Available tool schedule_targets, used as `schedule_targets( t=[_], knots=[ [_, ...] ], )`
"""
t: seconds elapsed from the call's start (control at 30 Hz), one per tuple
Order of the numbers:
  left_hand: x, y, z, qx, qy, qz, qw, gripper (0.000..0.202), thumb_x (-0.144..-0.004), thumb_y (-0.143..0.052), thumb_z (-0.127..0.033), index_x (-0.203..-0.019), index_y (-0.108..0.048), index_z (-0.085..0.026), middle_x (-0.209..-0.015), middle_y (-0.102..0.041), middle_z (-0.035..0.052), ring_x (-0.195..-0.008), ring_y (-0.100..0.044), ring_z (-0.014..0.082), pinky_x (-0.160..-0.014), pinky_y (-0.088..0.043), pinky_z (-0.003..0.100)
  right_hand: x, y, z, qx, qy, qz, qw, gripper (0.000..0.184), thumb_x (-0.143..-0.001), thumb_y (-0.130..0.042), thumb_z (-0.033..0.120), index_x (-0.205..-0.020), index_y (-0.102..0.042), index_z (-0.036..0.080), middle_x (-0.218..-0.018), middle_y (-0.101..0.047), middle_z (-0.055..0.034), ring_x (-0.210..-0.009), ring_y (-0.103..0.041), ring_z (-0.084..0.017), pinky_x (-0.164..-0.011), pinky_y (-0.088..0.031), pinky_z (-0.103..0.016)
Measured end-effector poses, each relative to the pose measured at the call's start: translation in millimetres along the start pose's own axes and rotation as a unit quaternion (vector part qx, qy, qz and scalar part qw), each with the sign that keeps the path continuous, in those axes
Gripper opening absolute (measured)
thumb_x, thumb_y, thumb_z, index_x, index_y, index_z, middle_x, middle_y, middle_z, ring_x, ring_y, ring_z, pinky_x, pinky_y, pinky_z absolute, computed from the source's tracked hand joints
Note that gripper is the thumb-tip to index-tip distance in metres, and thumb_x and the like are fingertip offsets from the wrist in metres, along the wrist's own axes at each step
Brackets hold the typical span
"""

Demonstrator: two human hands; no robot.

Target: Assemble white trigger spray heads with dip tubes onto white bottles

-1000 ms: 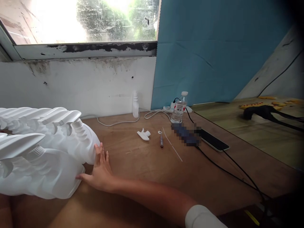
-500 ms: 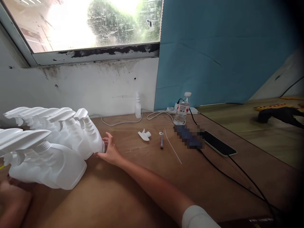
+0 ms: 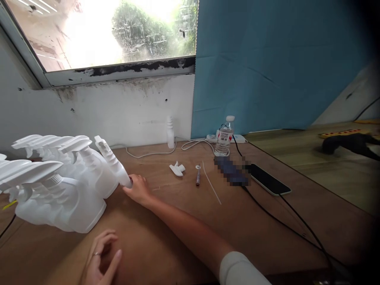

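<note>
Several white spray bottles stand packed together at the left of the brown wooden table. My right hand reaches across and is closed on the base of one small white spray bottle, which leans out to the right of the group. My left hand hovers low at the near edge, fingers loosely curled, holding nothing, with a ring on one finger.
Further back lie a loose white trigger head, a small screwdriver, a thin white tube, a water bottle, a phone, a slim white bottle by the wall, and black and white cables.
My right hand has shut on the end bottle and tipped it away from the group. My left hand has come into view at the bottom. The camera shifted slightly.
</note>
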State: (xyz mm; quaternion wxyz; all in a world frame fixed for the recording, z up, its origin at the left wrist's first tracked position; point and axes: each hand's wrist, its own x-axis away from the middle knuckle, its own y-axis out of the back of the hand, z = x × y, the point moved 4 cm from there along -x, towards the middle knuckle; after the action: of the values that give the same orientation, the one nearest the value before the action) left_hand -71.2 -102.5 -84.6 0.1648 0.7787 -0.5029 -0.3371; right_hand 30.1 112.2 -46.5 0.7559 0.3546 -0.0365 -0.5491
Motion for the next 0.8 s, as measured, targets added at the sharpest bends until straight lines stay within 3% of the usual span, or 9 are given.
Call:
schedule_targets(
  t=[0.07,0.17,0.27,0.37,0.47,0.57,0.63,0.7,0.8],
  knots=[
    [-24.5,-13.0,-24.6,0.024,-0.029,0.023,0.999,0.031,-0.081,-0.060,-0.043,-0.105,-0.058,-0.024,-0.124,-0.054,0.0100,-0.108,-0.059,0.0270,-0.085,-0.056,0.039,1.6,7.6,-6.1,0.016,-0.008,-0.015,1.000,0.030,-0.083,-0.061,0.040,-0.101,-0.063,0.016,-0.098,-0.069,-0.0094,-0.093,-0.062,-0.024,-0.084,-0.043,-0.035],
    [-73.6,-26.9,-52.0,0.055,-0.084,0.009,0.995,0.037,-0.083,-0.060,-0.037,-0.117,-0.051,-0.026,-0.134,-0.046,0.0090,-0.121,-0.051,0.0263,-0.096,-0.051,0.041,11.7,30.1,-20.8,0.019,-0.024,-0.034,0.999,0.027,-0.082,-0.063,0.039,-0.093,-0.065,0.015,-0.094,-0.070,-0.0090,-0.086,-0.062,-0.022,-0.079,-0.043,-0.032],
    [-119.8,-45.7,-62.4,0.092,-0.102,-0.055,0.989,0.069,-0.077,-0.069,-0.039,-0.135,-0.033,-0.029,-0.142,-0.036,0.0097,-0.133,-0.039,0.0276,-0.107,-0.041,0.047,31.5,59.7,-32.1,-0.007,-0.022,-0.028,0.999,0.024,-0.080,-0.066,0.036,-0.092,-0.066,0.015,-0.093,-0.069,-0.0074,-0.086,-0.061,-0.020,-0.078,-0.043,-0.030],
    [-148.5,-84.1,-65.9,0.144,-0.097,0.014,0.985,0.103,-0.066,-0.079,-0.042,-0.145,-0.014,-0.025,-0.147,-0.030,0.0162,-0.136,-0.035,0.0312,-0.108,-0.037,0.050,57.7,88.7,-36.4,-0.046,0.009,0.006,0.999,0.026,-0.076,-0.070,0.036,-0.093,-0.068,0.016,-0.094,-0.069,-0.0070,-0.089,-0.061,-0.021,-0.081,-0.045,-0.032],
    [-155.0,-112.4,-72.0,0.143,-0.113,0.055,0.982,0.110,-0.063,-0.080,-0.044,-0.148,-0.012,-0.025,-0.147,-0.030,0.0170,-0.134,-0.037,0.0326,-0.105,-0.040,0.048,83.3,113.9,-39.4,-0.144,0.062,0.077,0.985,0.039,-0.074,-0.071,0.038,-0.107,-0.067,0.017,-0.105,-0.068,-0.0076,-0.100,-0.061,-0.023,-0.088,-0.046,-0.034],
    [-150.0,-112.3,-80.3,0.025,-0.185,0.024,0.982,0.100,-0.069,-0.077,-0.041,-0.148,-0.016,-0.032,-0.142,-0.036,0.0137,-0.127,-0.043,0.0325,-0.099,-0.044,0.050,97.1,146.5,-54.8,-0.323,0.017,0.088,0.942,0.048,-0.081,-0.062,0.046,-0.119,-0.061,0.018,-0.104,-0.068,-0.0078,-0.091,-0.064,-0.021,-0.084,-0.049,-0.035],
    [-143.7,-101.3,-89.1,-0.071,-0.296,-0.021,0.952,0.099,-0.070,-0.077,-0.035,-0.149,-0.018,-0.034,-0.139,-0.039,0.0148,-0.124,-0.044,0.0348,-0.099,-0.041,0.054,98.2,172.6,-69.7,-0.440,-0.052,0.060,0.894,0.055,-0.082,-0.053,0.061,-0.112,-0.064,0.016,-0.096,-0.070,-0.0096,-0.073,-0.065,-0.019,-0.071,-0.052,-0.035],
    [-136.7,-91.6,-96.7,-0.155,-0.407,-0.050,0.899,0.094,-0.072,-0.075,-0.029,-0.148,-0.022,-0.036,-0.138,-0.040,0.0162,-0.124,-0.043,0.0371,-0.102,-0.036,0.059,96.3,194.0,-80.3,-0.496,-0.117,0.087,0.856,0.072,-0.081,-0.039,0.076,-0.107,-0.067,0.015,-0.092,-0.071,-0.0124,-0.065,-0.064,-0.020,-0.064,-0.052,-0.035],
    [-132.2,-86.0,-101.1,-0.235,-0.469,-0.063,0.849,0.081,-0.078,-0.069,-0.021,-0.147,-0.029,-0.037,-0.137,-0.040,0.0162,-0.126,-0.041,0.0378,-0.105,-0.030,0.062,92.1,216.8,-83.9,-0.469,-0.137,0.141,0.861,0.080,-0.075,-0.040,0.082,-0.107,-0.067,0.014,-0.103,-0.069,-0.0149,-0.085,-0.067,-0.026,-0.068,-0.054,-0.036]
  ],
)
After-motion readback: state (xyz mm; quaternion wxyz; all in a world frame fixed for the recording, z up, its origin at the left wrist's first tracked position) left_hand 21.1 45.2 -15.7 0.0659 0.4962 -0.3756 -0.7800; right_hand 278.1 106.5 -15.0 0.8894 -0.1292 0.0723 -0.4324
